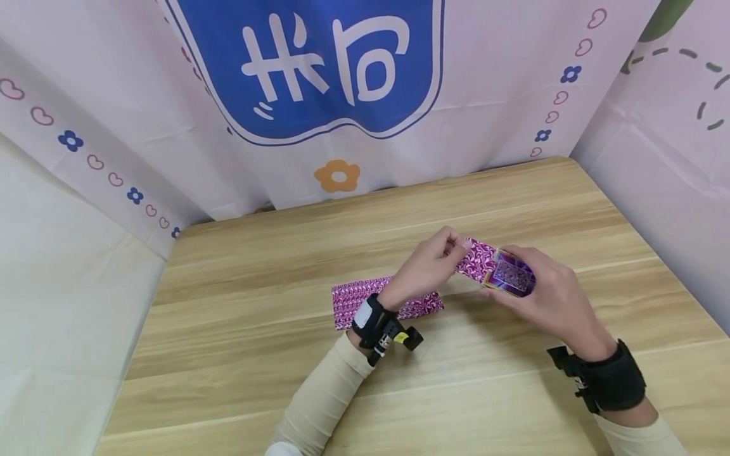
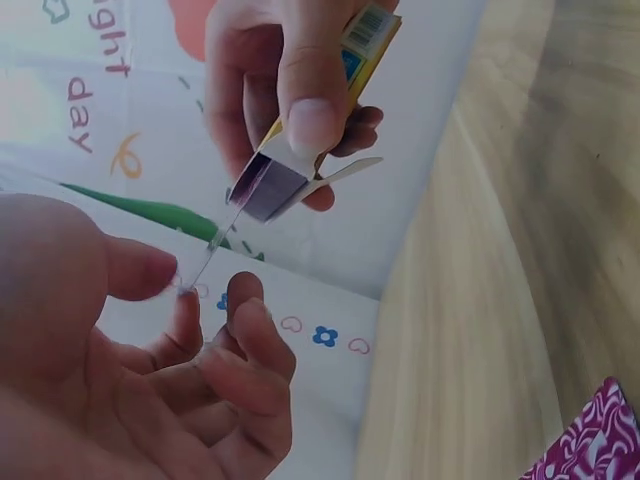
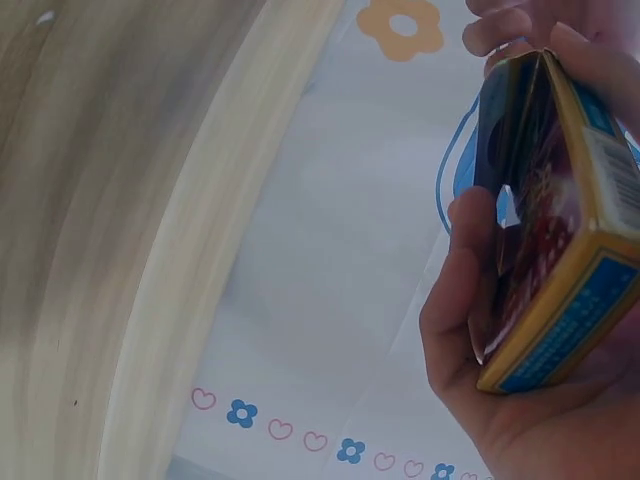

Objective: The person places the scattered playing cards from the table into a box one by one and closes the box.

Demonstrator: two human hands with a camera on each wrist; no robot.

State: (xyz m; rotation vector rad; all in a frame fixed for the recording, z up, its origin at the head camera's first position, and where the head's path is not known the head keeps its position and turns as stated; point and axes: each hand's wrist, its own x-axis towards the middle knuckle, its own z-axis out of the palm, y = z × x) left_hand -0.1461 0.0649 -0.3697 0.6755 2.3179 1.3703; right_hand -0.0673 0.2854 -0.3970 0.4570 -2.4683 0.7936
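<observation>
My right hand (image 1: pixel 552 294) grips a small card box (image 3: pixel 590 255) with yellow edges, blue sides and a barcode. Its end flap (image 2: pixel 345 172) stands open toward my left hand (image 1: pixel 428 263). Between thumb and finger, that left hand pinches the far edge of a card (image 1: pixel 476 259) with a pink-and-white swirl pattern, which sticks partly out of the box. In the left wrist view the card is nearly edge-on. Several cards of the same pattern lie overlapping in a row (image 1: pixel 356 304) on the table, partly hidden under my left wrist.
The wood-grain table (image 1: pixel 256 380) has a printed cloth (image 1: pixel 485 114) hanging behind it and pale cloth walls at both sides. Each wrist wears a black strap, the left one (image 1: pixel 373 323) close above the row of cards.
</observation>
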